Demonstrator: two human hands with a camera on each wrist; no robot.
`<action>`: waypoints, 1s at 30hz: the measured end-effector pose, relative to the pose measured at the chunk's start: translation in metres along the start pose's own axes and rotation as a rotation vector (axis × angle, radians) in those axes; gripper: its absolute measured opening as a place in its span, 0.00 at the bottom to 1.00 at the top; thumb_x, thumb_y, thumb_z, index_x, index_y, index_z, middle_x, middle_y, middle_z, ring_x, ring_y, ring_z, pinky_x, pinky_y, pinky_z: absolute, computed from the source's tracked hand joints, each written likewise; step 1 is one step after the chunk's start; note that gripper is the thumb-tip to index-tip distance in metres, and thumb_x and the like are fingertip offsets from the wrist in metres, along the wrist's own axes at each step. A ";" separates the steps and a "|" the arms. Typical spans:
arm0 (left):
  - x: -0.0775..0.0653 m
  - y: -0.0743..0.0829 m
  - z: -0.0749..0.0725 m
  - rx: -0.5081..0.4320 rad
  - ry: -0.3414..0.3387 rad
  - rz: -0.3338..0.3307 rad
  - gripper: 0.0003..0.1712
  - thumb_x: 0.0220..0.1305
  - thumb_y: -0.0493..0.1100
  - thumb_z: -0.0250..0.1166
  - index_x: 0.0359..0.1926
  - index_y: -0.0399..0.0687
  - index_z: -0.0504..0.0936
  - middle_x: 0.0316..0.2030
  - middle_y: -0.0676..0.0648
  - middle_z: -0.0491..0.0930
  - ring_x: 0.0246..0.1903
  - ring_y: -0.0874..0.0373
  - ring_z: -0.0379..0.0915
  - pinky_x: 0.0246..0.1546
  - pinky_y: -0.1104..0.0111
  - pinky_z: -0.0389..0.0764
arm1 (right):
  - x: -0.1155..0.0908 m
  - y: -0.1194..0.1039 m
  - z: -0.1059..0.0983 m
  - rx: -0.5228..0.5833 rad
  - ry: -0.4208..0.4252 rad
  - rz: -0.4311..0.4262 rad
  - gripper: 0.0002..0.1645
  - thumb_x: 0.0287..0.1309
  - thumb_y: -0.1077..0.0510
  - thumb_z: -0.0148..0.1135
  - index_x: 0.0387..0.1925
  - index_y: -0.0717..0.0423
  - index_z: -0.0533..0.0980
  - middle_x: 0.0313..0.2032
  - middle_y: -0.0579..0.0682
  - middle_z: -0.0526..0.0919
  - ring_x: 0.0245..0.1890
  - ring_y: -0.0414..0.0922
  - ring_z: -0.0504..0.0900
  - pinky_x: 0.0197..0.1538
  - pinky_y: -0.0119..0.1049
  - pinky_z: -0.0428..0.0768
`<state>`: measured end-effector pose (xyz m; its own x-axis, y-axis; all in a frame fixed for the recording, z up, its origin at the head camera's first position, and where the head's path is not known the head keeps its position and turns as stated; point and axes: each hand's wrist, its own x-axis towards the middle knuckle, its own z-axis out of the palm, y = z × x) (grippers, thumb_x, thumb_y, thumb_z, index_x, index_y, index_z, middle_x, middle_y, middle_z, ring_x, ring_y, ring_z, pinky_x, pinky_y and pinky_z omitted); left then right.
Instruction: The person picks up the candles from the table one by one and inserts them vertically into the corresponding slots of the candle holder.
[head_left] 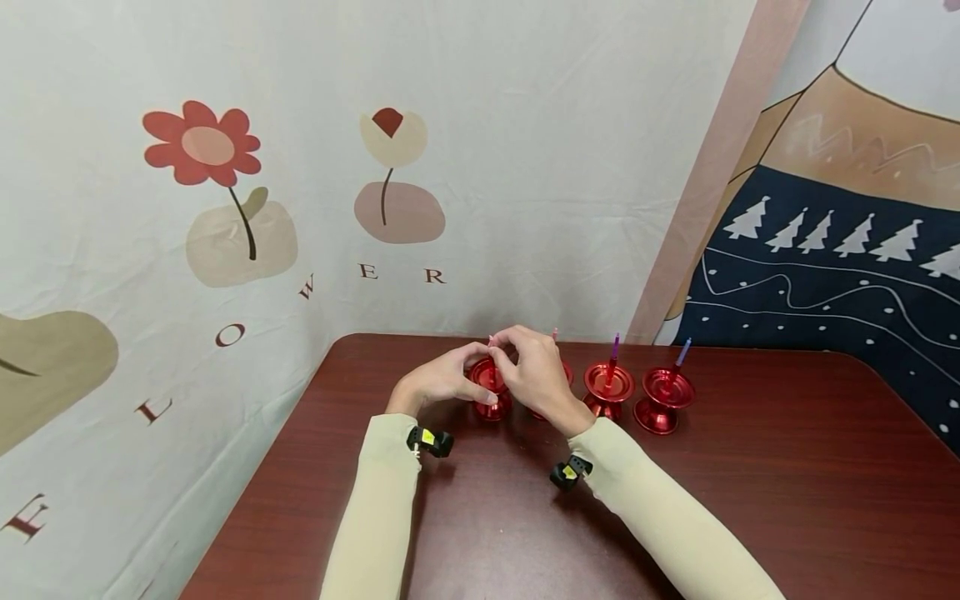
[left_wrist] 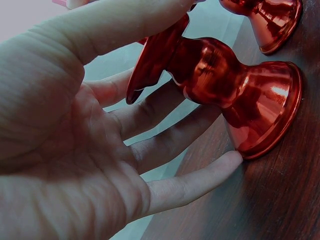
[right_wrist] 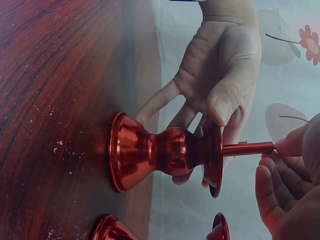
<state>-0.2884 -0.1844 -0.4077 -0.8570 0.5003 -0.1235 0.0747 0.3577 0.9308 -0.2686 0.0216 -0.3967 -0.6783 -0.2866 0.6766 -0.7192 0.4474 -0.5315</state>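
Observation:
A shiny red metal candle holder (head_left: 491,410), leftmost of the row, stands upright on the table. My left hand (head_left: 442,379) holds it, thumb at the dish rim and fingers reaching round behind the stem. From the dish rises a thin red tube (right_wrist: 247,148). At the top of that tube my right hand (head_left: 538,375) pinches a slim pink candle (head_left: 491,340) between thumb and finger; most of the candle is hidden. In the left wrist view, the holder's flared base (left_wrist: 270,107) rests on the wood, with the little finger close to its edge.
To the right stand more red holders: one mostly behind my right hand with a pink candle (head_left: 555,334), one with a purple candle (head_left: 616,345), one with a blue candle (head_left: 683,352). A printed cloth (head_left: 525,167) hangs behind the brown table (head_left: 495,533).

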 end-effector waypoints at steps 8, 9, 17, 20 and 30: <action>0.002 0.001 0.002 -0.017 -0.006 -0.002 0.47 0.60 0.31 0.82 0.77 0.39 0.70 0.65 0.41 0.81 0.59 0.49 0.80 0.57 0.61 0.85 | -0.001 0.000 -0.002 -0.013 -0.005 0.030 0.04 0.69 0.64 0.73 0.41 0.62 0.89 0.40 0.54 0.92 0.38 0.50 0.88 0.44 0.50 0.86; 0.002 0.001 0.002 -0.017 -0.006 -0.002 0.46 0.60 0.31 0.82 0.76 0.39 0.70 0.65 0.41 0.81 0.59 0.49 0.80 0.57 0.61 0.85 | -0.002 0.000 -0.002 -0.015 -0.005 0.033 0.04 0.69 0.64 0.73 0.42 0.62 0.89 0.40 0.54 0.92 0.37 0.50 0.88 0.43 0.49 0.85; 0.000 0.002 0.004 -0.054 -0.010 -0.026 0.47 0.60 0.32 0.82 0.77 0.38 0.69 0.65 0.41 0.81 0.59 0.49 0.81 0.59 0.59 0.86 | -0.009 -0.010 -0.016 -0.015 0.009 0.037 0.08 0.67 0.64 0.72 0.46 0.62 0.88 0.39 0.52 0.90 0.32 0.44 0.87 0.39 0.43 0.88; 0.001 0.003 0.004 -0.055 -0.008 -0.032 0.48 0.60 0.32 0.82 0.77 0.38 0.68 0.65 0.41 0.81 0.59 0.49 0.81 0.59 0.59 0.85 | -0.013 -0.016 -0.033 -0.018 0.011 0.004 0.08 0.67 0.65 0.72 0.45 0.62 0.88 0.39 0.52 0.90 0.34 0.45 0.87 0.40 0.46 0.89; 0.000 0.001 0.005 -0.042 0.027 -0.058 0.49 0.60 0.32 0.83 0.78 0.38 0.67 0.69 0.40 0.78 0.59 0.49 0.81 0.59 0.58 0.86 | -0.044 0.004 -0.118 -0.111 0.145 -0.140 0.08 0.62 0.69 0.71 0.40 0.56 0.88 0.38 0.45 0.90 0.31 0.40 0.82 0.33 0.34 0.80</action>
<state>-0.2856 -0.1805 -0.4088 -0.8727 0.4582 -0.1687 0.0035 0.3515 0.9362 -0.2238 0.1360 -0.3688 -0.5388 -0.2312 0.8101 -0.7783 0.5046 -0.3737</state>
